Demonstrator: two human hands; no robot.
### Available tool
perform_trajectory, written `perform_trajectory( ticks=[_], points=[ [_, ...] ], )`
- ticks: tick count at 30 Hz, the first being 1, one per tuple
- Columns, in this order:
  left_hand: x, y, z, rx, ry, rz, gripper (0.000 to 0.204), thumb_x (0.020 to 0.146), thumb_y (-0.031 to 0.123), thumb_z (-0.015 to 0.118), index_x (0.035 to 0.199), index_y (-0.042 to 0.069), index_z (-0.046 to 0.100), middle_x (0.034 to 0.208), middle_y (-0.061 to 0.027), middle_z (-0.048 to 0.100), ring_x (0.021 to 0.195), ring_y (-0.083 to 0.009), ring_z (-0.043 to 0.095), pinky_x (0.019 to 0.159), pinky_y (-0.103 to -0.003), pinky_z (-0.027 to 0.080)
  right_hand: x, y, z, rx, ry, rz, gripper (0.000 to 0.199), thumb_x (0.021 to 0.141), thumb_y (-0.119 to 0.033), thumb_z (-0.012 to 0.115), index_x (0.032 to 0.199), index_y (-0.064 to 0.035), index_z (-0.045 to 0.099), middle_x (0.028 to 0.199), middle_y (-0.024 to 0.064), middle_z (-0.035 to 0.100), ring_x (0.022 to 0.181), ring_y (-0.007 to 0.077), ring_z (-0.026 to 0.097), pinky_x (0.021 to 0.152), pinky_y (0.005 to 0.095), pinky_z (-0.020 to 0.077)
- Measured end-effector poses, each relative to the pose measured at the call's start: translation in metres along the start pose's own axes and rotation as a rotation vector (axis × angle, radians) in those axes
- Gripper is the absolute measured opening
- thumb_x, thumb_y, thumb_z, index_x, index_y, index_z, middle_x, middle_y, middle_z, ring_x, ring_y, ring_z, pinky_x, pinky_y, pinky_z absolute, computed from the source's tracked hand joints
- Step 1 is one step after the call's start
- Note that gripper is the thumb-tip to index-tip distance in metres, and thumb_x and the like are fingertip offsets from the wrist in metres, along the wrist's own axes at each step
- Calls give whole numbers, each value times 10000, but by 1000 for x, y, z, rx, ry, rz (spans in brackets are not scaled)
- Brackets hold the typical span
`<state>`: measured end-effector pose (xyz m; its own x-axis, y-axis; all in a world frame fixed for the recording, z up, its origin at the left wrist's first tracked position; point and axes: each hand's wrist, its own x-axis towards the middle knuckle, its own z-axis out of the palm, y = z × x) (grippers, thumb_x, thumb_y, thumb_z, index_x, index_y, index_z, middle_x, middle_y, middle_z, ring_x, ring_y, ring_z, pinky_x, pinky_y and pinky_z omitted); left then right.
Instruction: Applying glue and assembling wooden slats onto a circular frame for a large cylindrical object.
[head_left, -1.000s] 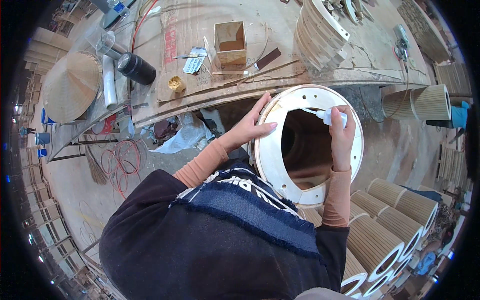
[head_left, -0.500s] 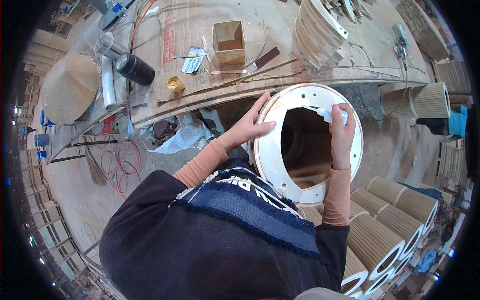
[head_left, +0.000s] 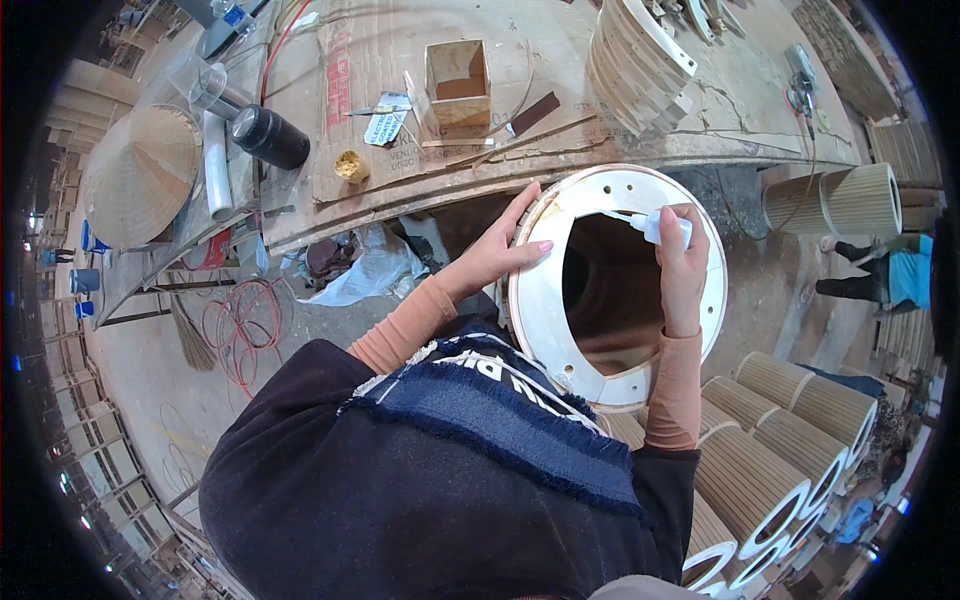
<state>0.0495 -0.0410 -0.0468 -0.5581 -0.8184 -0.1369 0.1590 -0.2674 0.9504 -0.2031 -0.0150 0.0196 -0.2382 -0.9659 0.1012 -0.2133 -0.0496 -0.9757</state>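
Right hand [head_left: 683,262] grips white bottle [head_left: 662,229]; left hand [head_left: 497,252] on ring [head_left: 545,310].

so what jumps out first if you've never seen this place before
The big pale wooden ring at centre, its dark round opening facing up. The left hand steadies its outer rim, and the right hand has its grip shut on a small white bottle, nozzle at the ring's top inner edge. After that, the woven conical hat at far left on the cluttered bench and the stacked slatted drums at lower right.

Cluttered workbench [head_left: 700,110] (dusty concrete floor [head_left: 150,370])
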Motion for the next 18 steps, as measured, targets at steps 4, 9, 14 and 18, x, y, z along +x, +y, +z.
perform_trajectory(
  ticks=[4, 9, 14, 18],
  points=[
    [-1, 1, 0, -7, 2, -5, 986, 872, 325, 715, 1552, -6, 82, 1585, -155, 212, 1414, -207, 286, 1150, -293, 214, 0, 0, -2, 4, 19, 28, 244, 999, -320, 574, 919, -89, 569, 687, -78, 469, 571, -9, 355, 483, 173, 239],
    [0, 5, 2, -31, -5, -16, 977, 877, 299, 715, 1553, -3, 77, 1583, -147, 215, 1409, -201, 294, 1145, -291, 225, 1, 0, -1, -10, 10, -18, 247, 998, -327, 574, 920, -93, 570, 684, -77, 464, 556, -5, 346, 476, 178, 233],
    [-2, 8, 4, -40, -1, -17, 964, 881, 289, 710, 1553, -1, 83, 1578, -144, 225, 1407, -199, 295, 1145, -288, 224, 0, -5, -2, 45, 36, 44, 240, 1004, -327, 560, 919, -102, 572, 669, -83, 439, 546, -7, 323, 470, 182, 220],
    [-1, 3, 3, -54, 0, -3, 944, 883, 274, 708, 1552, 3, 100, 1575, -144, 233, 1400, -195, 306, 1146, -288, 222, 1, -12, -6, 188, 135, 167, 256, 1019, -338, 518, 924, -108, 578, 645, -89, 411, 529, -8, 304, 465, 183, 209]
  ],
)
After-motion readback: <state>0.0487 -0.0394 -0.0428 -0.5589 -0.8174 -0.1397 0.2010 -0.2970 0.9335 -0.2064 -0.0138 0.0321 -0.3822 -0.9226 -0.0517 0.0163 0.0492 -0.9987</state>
